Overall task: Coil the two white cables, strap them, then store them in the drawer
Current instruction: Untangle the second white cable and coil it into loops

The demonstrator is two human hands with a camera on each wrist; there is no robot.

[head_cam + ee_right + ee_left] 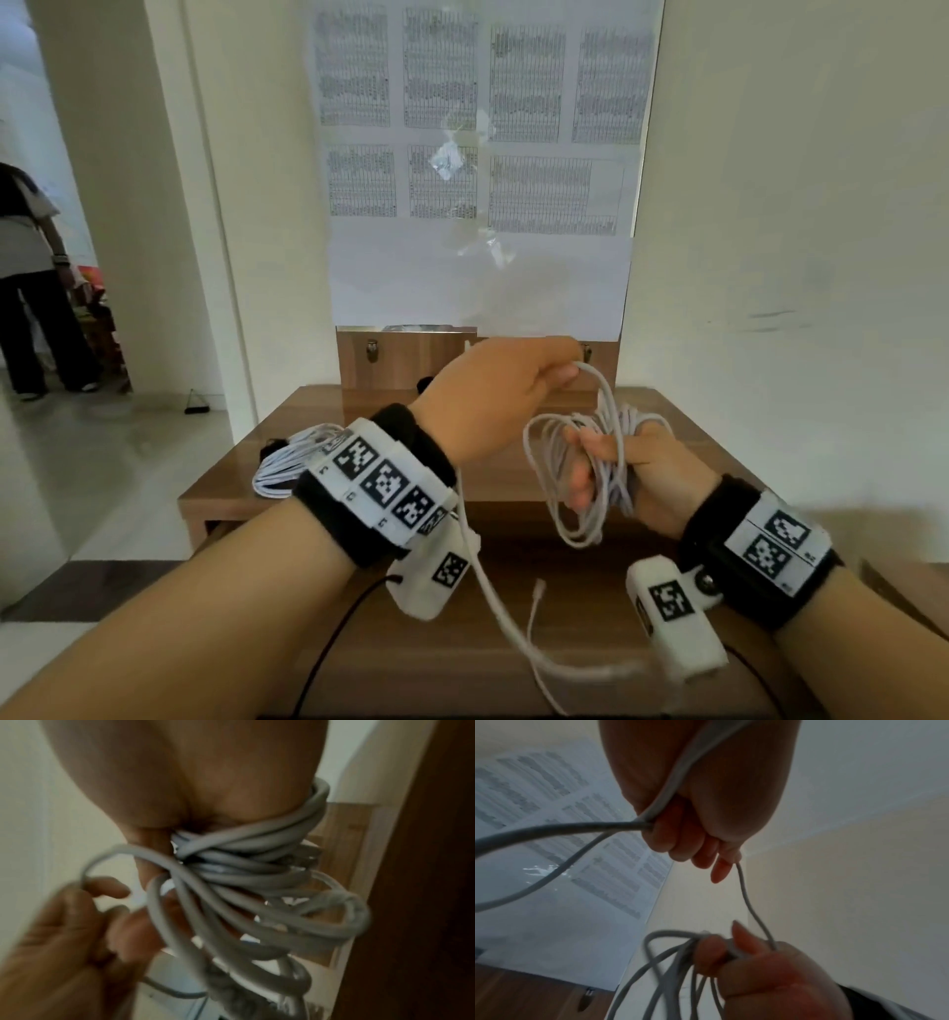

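Right hand [652,478]: fingers curled round the gathered loops of the white cable [580,478], holding the bundle above the wooden desk [683,431], near its middle. Left hand [493,395]: fingers curled, pinching a single strand of the same cable just above the bundle; the free tail passes under the left wrist and hangs toward the front edge, ending in a small plug [539,587]. Second white cable [287,462]: coiled, lying at the desk's left edge, partly hidden behind the left wristband [380,480]. Printed sheets [477,154] cover the wall behind the desk. A person [31,277] stands in the doorway, far left.
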